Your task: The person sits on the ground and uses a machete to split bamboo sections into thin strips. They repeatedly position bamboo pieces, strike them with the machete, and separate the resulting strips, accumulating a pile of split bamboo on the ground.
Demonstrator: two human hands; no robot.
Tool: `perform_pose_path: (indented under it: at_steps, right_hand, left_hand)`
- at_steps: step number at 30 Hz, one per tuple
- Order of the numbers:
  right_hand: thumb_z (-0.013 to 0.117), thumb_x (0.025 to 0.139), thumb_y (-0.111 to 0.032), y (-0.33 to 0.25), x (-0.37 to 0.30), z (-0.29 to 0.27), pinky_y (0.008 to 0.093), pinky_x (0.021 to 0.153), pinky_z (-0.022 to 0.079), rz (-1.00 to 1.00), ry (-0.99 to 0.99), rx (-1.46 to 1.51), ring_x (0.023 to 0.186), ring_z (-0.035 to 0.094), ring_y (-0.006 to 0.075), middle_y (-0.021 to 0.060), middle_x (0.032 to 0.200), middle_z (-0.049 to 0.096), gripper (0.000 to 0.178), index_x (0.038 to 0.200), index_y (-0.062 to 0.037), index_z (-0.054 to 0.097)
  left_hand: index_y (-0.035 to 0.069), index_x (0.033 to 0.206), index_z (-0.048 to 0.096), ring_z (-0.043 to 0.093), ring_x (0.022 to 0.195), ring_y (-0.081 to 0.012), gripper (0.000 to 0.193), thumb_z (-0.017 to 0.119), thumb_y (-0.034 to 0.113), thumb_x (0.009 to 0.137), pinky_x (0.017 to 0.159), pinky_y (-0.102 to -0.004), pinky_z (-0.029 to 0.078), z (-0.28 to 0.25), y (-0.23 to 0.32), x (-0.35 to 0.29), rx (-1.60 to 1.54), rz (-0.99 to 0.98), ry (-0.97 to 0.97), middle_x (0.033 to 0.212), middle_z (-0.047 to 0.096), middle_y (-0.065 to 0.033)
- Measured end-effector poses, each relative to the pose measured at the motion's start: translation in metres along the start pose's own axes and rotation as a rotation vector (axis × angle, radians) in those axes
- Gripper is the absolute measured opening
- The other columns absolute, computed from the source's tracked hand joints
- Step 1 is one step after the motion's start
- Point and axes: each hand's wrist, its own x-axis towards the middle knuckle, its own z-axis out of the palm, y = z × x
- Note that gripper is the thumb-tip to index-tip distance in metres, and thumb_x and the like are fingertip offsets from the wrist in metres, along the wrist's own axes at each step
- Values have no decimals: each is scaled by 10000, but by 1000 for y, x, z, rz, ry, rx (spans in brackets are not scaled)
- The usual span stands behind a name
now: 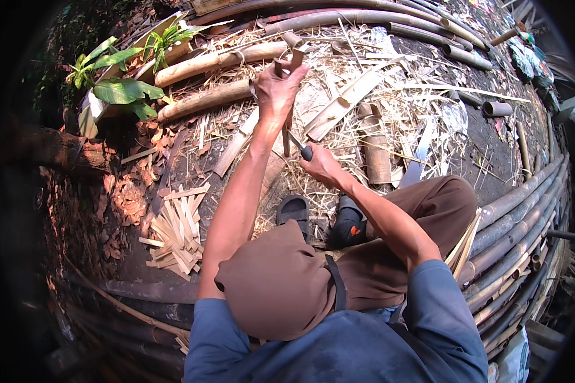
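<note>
My left hand (276, 94) is stretched out ahead, its fingers wrapped round a brown bamboo strip (287, 137). The strip runs down below the hand, and brown ends show above the fingers. Closer to me, my right hand (324, 167) grips a knife by its dark handle (307, 153). Its pale blade (296, 140) meets or lies close to the strip's lower part; whether it touches, I cannot tell. Under both hands lie pale shavings and split bamboo. A wide split bamboo piece (345, 105) lies just right of my left hand.
A pile of short pale slats (179, 233) lies left of my legs. A bamboo section (375, 150) and a broad flat blade (415, 167) lie to the right. Long bamboo poles (511, 217) line the right edge, with more poles (220, 56) and a leafy plant (120, 90) at the far left.
</note>
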Motion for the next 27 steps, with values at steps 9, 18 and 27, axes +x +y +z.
perform_pose_path:
  at_steps: [9,18,27]
  right_hand:
    - [634,810,-157,18,5,8,534,746,489,-13,66,-208,849,642,470,275,840,650,281,1043,-36,534]
    - [644,819,-182,27,5,5,505,836,520,20,-10,-332,923,660,443,286,961,666,341,1119,-33,580]
    - [544,909,-176,63,24,1,560,597,493,-79,-19,-594,675,646,451,210,773,662,164,1037,-92,486]
  left_hand:
    - [50,919,714,427,542,-43,256,787,284,846,517,-255,369,1,-3,-13,-16,70,47,569,536,55]
    - [55,925,690,473,585,-98,252,777,280,853,564,-288,414,-3,-3,-18,-2,79,112,629,533,7]
    - [33,903,644,569,543,-168,271,765,271,859,551,-334,464,-2,-10,-16,101,194,211,637,630,-54]
